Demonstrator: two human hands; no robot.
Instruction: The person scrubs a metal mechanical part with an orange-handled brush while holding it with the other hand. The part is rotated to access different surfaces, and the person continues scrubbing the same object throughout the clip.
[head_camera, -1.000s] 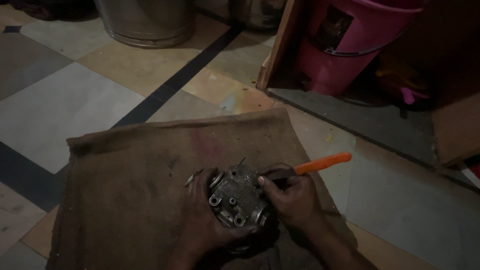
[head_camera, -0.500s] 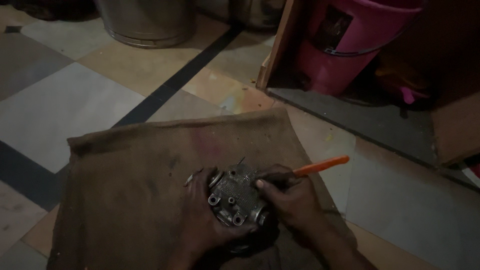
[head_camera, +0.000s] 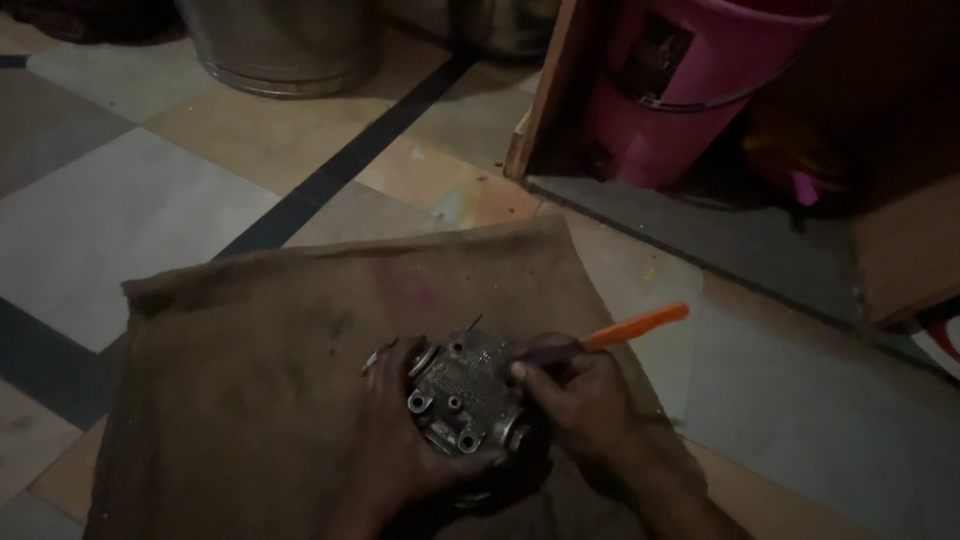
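My left hand (head_camera: 395, 455) lies low, palm up, fingers curled and closed around a load from beneath. My right hand (head_camera: 580, 400) sits just beside it, knuckles up, fingers pinched tight, forearm angling back toward me.

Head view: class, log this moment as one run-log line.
left hand: holds metal engine part | right hand: orange-handled tool on part | under: burlap sack
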